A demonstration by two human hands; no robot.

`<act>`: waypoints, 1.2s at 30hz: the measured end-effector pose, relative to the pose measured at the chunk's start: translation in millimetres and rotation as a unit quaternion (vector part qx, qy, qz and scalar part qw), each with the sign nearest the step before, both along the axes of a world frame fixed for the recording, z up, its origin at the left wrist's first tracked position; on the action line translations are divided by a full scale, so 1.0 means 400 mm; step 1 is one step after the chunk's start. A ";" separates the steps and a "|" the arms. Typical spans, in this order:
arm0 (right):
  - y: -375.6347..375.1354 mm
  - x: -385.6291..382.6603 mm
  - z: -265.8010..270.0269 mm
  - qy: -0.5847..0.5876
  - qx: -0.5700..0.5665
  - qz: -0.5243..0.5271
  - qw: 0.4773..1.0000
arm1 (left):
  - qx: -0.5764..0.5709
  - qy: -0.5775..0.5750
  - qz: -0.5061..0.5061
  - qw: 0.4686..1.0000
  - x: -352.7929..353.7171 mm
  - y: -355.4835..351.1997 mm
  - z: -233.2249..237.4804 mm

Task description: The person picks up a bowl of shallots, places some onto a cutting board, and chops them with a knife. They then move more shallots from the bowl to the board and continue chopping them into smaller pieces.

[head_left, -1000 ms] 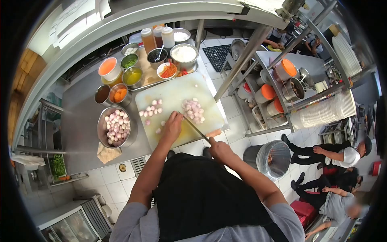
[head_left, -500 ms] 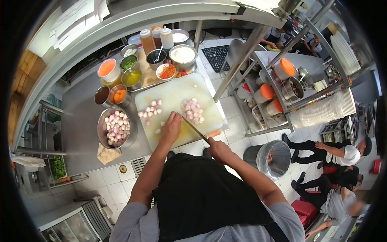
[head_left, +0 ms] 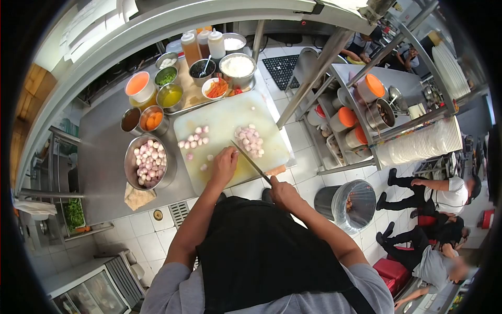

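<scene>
My right hand (head_left: 285, 194) is wrapped round the handle of a kitchen knife (head_left: 253, 164), whose blade slants up and left across the cutting board (head_left: 226, 118). Right beside the blade, my left hand (head_left: 225, 165) has its fingers drawn together on the board; whatever is between them is hidden. Peeled shallots (head_left: 193, 138) lie in a loose group on the board's left. To the right of the blade is a heap of shallots (head_left: 249, 140) that look trimmed. A metal bowl (head_left: 128, 170) full of shallots stands left of the board.
A folded cloth (head_left: 139, 195) lies by the bowl. Behind the board stand ingredient containers, a pot of white powder (head_left: 237, 66) and squeeze bottles (head_left: 216, 44). A lined bin (head_left: 354, 206) is on the floor at right, near a shelf rack (head_left: 334, 170). Co-workers (head_left: 444, 196) are farther right.
The knife's tip has shifted up and slightly left, now beyond my left fingertips. My left hand sits slightly lower in view. A co-worker at right has moved their legs.
</scene>
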State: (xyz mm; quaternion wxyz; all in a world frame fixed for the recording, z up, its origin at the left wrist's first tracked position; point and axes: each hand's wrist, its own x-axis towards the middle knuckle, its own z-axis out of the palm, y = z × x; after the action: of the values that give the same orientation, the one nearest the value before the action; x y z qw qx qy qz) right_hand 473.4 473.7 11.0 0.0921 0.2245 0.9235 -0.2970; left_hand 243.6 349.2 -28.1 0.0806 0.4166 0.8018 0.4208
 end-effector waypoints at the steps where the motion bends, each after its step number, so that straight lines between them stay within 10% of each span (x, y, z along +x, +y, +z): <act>1: -0.002 0.003 0.000 0.007 0.000 -0.003 1.000 | 0.011 -0.029 -0.006 1.000 0.005 0.000 -0.002; 36: -0.057 0.003 0.057 -0.034 -0.005 -0.023 0.999 | 0.046 0.021 -0.099 0.994 -0.034 -0.015 -0.009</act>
State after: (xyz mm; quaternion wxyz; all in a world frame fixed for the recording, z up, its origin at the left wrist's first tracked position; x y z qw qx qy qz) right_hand 474.5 450.7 33.9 0.1178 0.2549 0.9129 -0.2962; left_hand 230.2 343.0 -31.6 0.0858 0.5057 0.7380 0.4385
